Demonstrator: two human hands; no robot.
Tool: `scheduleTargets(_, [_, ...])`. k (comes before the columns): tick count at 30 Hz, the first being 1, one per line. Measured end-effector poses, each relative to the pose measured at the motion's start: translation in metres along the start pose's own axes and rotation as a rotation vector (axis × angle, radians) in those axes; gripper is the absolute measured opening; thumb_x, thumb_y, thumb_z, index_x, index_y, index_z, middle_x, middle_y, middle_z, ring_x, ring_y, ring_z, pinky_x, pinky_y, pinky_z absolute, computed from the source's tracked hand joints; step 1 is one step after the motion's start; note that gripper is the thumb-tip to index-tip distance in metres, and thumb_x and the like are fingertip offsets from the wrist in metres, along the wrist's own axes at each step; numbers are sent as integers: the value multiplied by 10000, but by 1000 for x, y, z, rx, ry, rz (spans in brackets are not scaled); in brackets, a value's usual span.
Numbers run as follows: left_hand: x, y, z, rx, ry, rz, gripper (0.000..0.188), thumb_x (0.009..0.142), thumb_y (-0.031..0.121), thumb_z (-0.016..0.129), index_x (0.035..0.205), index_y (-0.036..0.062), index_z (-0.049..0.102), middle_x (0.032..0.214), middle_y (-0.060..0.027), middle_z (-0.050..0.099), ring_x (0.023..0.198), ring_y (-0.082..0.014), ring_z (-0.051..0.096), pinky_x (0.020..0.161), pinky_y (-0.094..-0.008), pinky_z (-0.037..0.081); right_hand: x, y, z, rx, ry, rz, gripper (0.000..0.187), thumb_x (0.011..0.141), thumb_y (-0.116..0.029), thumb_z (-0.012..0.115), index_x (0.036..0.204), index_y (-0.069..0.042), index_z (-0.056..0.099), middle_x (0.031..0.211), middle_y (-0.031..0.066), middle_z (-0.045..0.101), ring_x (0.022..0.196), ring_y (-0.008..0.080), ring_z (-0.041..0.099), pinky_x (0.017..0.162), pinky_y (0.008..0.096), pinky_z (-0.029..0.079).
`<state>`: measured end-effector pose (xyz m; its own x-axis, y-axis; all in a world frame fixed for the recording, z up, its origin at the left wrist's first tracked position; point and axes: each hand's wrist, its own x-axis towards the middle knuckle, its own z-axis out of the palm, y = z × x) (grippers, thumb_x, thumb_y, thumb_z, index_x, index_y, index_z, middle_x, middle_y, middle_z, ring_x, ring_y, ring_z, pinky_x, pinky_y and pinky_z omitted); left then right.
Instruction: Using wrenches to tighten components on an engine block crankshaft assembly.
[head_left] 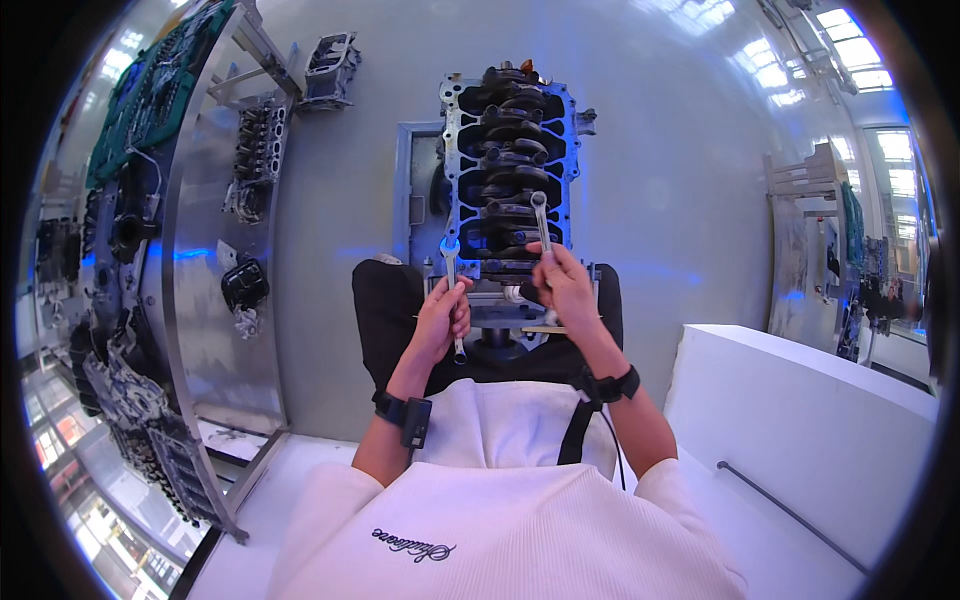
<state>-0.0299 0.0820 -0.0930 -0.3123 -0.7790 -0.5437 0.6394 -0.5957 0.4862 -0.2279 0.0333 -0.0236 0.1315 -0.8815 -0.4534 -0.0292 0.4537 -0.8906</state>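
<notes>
My left hand (437,322) is closed round the middle of a combination wrench (451,260). Its open jaw points away from me, beside the near left edge of an engine block (451,150), and its ring end sticks out below my fist. In my right hand (568,290) is a ratchet wrench (540,212), its round head over the near part of the crankshaft (514,155). Whether that head touches the crankshaft, I cannot tell. The block lies with its crankshaft side up, between and beyond my knees. My fingers hide the ratchet's handle end.
To the left runs a metal bench (200,300) bearing engine parts, among them a cylinder head (256,145) and a black part (243,284). Another metal casting (331,70) lies at the far left. A white partition (800,400) stands at my right.
</notes>
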Motion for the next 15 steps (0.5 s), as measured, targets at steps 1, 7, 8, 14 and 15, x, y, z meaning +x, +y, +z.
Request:
scheduleTargets(1, [-1, 1, 0, 3, -1, 2, 144, 937, 195, 414, 1005, 79, 468, 569, 26, 341, 407, -60, 330, 381, -211, 296, 0, -3, -10, -148, 48, 18, 261, 964, -206, 363, 1121, -68, 520, 632, -25, 459, 530, 54, 405, 497, 188, 329])
scheduleTargets(7, [-1, 1, 1, 1, -6, 0, 141, 937, 189, 414, 1005, 78, 468, 569, 28, 339, 407, -57, 327, 379, -209, 292, 12, -11, -54, -745, 244, -146, 243, 910, -252, 464, 1038, -73, 566, 664, 134, 532, 583, 225, 510, 567, 337, 401])
scheduleTargets(8, [-1, 1, 0, -5, -9, 5, 142, 937, 192, 416, 1005, 79, 468, 570, 28, 338, 406, -58, 326, 379, -209, 291, 13, -13, -55, -749, 215, -99, 249, 907, -256, 462, 1035, -71, 568, 671, 138, 544, 596, 242, 525, 572, 343, 405])
scheduleTargets(14, [-3, 2, 3, -21, 2, -1, 138, 933, 195, 425, 998, 82, 470, 568, 26, 337, 405, -61, 323, 384, -213, 294, 30, -24, -53, -846, 145, -61, 260, 901, -253, 444, 998, -49, 573, 675, 147, 561, 626, 286, 548, 590, 366, 417])
scheduleTargets(15, [-3, 2, 3, -22, 4, -1, 138, 933, 195, 425, 998, 82, 470, 568, 26, 337, 405, -61, 323, 384, -213, 294, 30, -23, -54, -904, 136, -67, 263, 900, -249, 438, 983, -42, 577, 672, 145, 560, 628, 290, 548, 594, 373, 418])
